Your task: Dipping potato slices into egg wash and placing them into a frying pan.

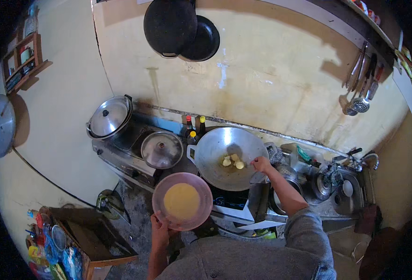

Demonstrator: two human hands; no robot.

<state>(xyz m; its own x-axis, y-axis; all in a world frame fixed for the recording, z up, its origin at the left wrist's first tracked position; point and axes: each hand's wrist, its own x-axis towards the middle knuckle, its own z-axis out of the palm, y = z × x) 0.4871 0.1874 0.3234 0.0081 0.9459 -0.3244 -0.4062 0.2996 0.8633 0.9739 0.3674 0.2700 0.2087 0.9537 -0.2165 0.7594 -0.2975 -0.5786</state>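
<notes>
My left hand [160, 231] grips the near-left rim of a pink plastic bowl [206, 201], which holds a pale yellow batter [181, 201]. The bowl is held up in front of the stove, close to my body. To its upper right sits a large metal wok [213, 140] with a loop handle on its left. Several pale yellow lumps [239, 165] lie together in a little liquid at the wok's bottom. My right hand [260, 164] reaches over the wok's right side, fingers drawn together and pointing at the lumps. Whether anything is between those fingers is unclear.
Left of the wok stand a lidded pot [162, 150] and a larger lidded pot [108, 117]. Sauce bottles [202, 125] are behind the wok's left edge. A metal pot [289, 192] and a sink [349, 201] lie right. Pans [171, 28] hang on the wall.
</notes>
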